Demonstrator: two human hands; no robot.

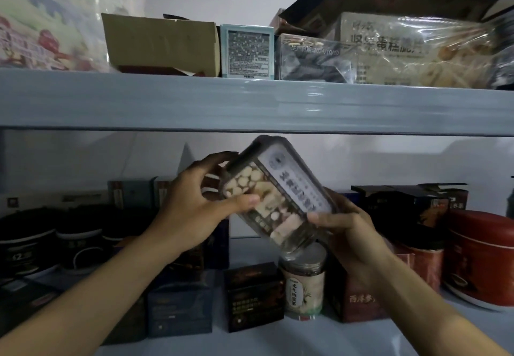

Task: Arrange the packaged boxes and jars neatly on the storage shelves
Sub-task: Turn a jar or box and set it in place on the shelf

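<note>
Both hands hold a clear rectangular jar [278, 191] with a dark lid and a white label, filled with pale sliced pieces. It is tilted, lid end up-left, in front of the lower shelf opening. My left hand [194, 208] grips the lid end, thumb across the jar's front. My right hand [350, 230] supports the bottom end from below right. Directly beneath stands a round jar [304, 283] with a cream label, beside a black box [251, 297] and a red box [358, 303].
The grey shelf board [250, 105] spans the view above the jar. The upper shelf holds a cardboard box [161, 44], a pale blue box [247, 52] and wrapped snack packs [403, 58]. Dark round tins [30, 244] stand at lower left, a red tin [481, 258] at right.
</note>
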